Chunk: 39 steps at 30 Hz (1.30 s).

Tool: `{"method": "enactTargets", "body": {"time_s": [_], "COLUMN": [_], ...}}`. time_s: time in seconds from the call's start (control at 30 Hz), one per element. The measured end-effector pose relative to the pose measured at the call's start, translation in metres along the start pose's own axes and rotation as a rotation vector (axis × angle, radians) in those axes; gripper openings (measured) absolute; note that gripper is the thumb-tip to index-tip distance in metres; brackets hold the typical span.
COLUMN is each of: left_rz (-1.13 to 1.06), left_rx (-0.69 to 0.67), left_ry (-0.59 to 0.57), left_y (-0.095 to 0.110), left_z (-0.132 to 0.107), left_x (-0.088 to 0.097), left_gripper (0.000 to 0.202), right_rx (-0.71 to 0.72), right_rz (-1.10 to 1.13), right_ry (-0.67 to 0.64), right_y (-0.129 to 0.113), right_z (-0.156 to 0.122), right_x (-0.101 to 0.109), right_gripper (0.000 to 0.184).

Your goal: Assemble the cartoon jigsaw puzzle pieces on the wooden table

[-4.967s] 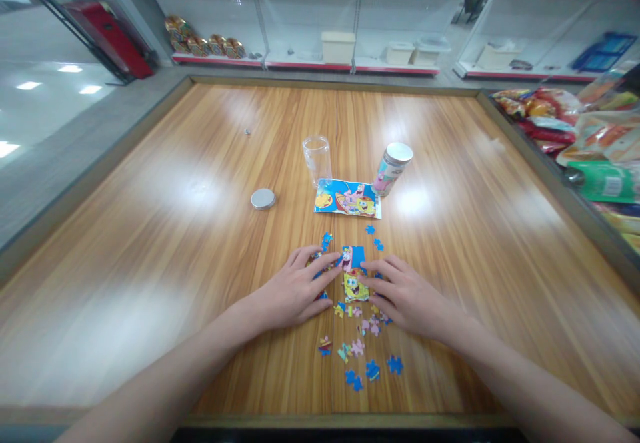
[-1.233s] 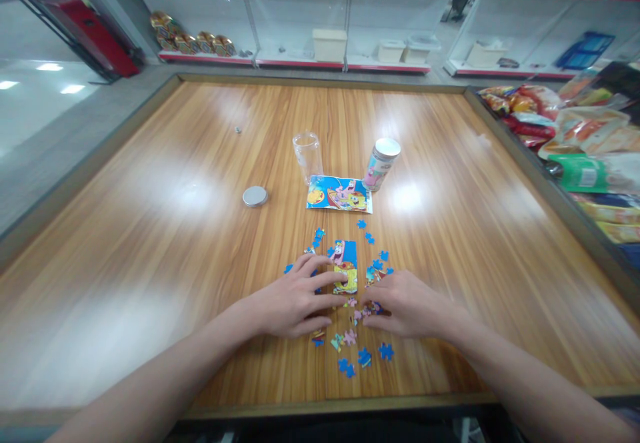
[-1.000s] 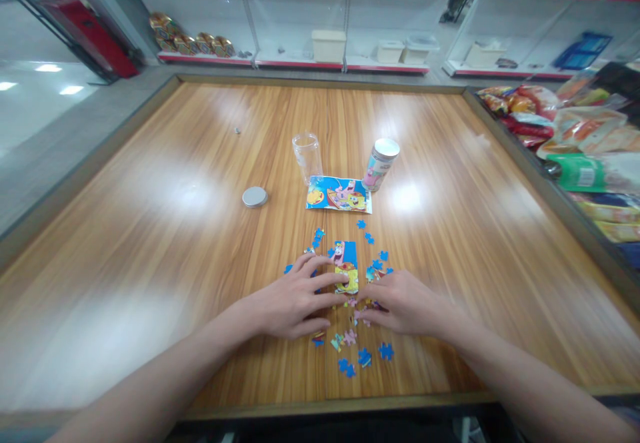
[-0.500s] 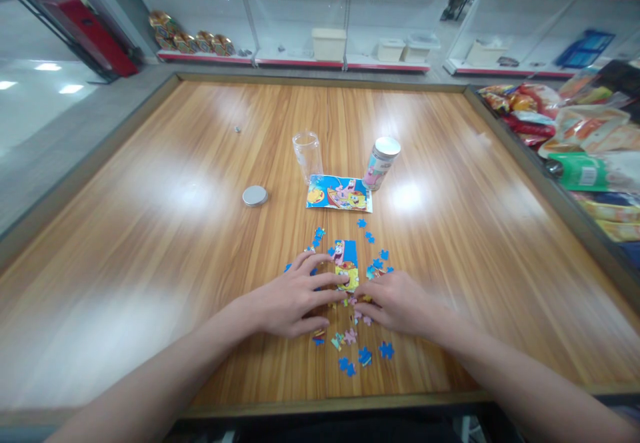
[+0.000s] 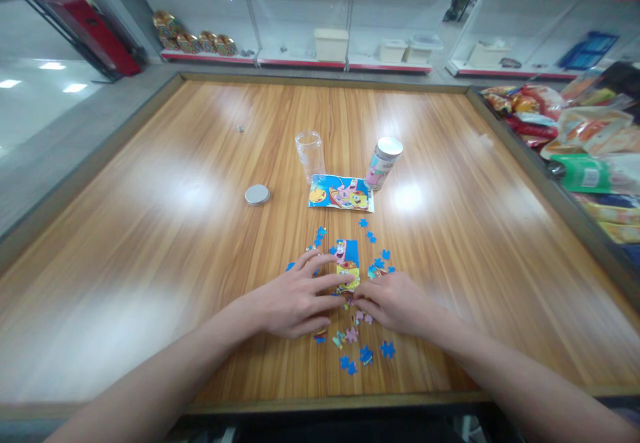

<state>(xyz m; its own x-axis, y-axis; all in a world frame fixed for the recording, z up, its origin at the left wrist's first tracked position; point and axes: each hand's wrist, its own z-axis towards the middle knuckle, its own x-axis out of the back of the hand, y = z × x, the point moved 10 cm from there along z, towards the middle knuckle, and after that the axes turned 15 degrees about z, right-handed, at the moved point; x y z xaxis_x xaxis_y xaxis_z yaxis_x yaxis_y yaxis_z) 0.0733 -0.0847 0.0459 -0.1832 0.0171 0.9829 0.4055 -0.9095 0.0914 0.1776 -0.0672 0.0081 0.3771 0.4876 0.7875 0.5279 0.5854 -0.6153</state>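
A partly joined cartoon jigsaw block (image 5: 347, 261) lies on the wooden table (image 5: 175, 230) in front of me. My left hand (image 5: 295, 296) rests flat beside it, fingers spread, fingertips touching the block's left edge. My right hand (image 5: 393, 302) sits at the block's lower right corner, fingers drawn together over small pieces there; whether they pinch one is hidden. Loose blue and pink puzzle pieces (image 5: 365, 353) lie scattered around both hands.
A picture card (image 5: 341, 193) lies beyond the puzzle. Behind it stand a clear plastic cup (image 5: 310, 155) and a printed tin (image 5: 383, 163). A round metal lid (image 5: 257, 194) lies to the left. Snack bags (image 5: 575, 143) are piled past the right edge.
My right hand has slid left toward the bottom of the joined block over the last second. My left hand has stayed against the block's left edge.
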Motion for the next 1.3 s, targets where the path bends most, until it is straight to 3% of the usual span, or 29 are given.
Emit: {"method": "enactTargets", "body": {"time_s": [0.13, 0.4, 0.67, 1.0, 1.1, 1.3], "left_rz": [-0.007, -0.031, -0.098, -0.113, -0.114, -0.125], "left_rx": [-0.013, -0.032, -0.044, -0.022, -0.026, -0.045], "left_ry": [0.032, -0.016, -0.007, 0.015, 0.025, 0.062], "left_y": [0.003, 0.007, 0.008, 0.000, 0.000, 0.005], "left_z": [0.001, 0.001, 0.002, -0.001, -0.002, -0.008], "left_x": [0.004, 0.001, 0.002, 0.006, 0.006, 0.005], "left_gripper": [0.021, 0.030, 0.021, 0.014, 0.012, 0.011], "right_rx": [0.016, 0.009, -0.039, 0.004, 0.100, 0.235], "right_rz": [-0.012, -0.004, 0.037, 0.007, 0.000, -0.002], "right_ry": [0.032, 0.051, 0.063, 0.035, 0.089, 0.376], "right_y": [-0.002, 0.002, 0.010, 0.002, -0.009, -0.013], "right_z": [-0.001, -0.002, -0.002, -0.001, 0.001, -0.001], "right_x": [0.003, 0.011, 0.014, 0.015, 0.020, 0.050], "right_gripper": [0.016, 0.019, 0.020, 0.022, 0.023, 0.018]}}
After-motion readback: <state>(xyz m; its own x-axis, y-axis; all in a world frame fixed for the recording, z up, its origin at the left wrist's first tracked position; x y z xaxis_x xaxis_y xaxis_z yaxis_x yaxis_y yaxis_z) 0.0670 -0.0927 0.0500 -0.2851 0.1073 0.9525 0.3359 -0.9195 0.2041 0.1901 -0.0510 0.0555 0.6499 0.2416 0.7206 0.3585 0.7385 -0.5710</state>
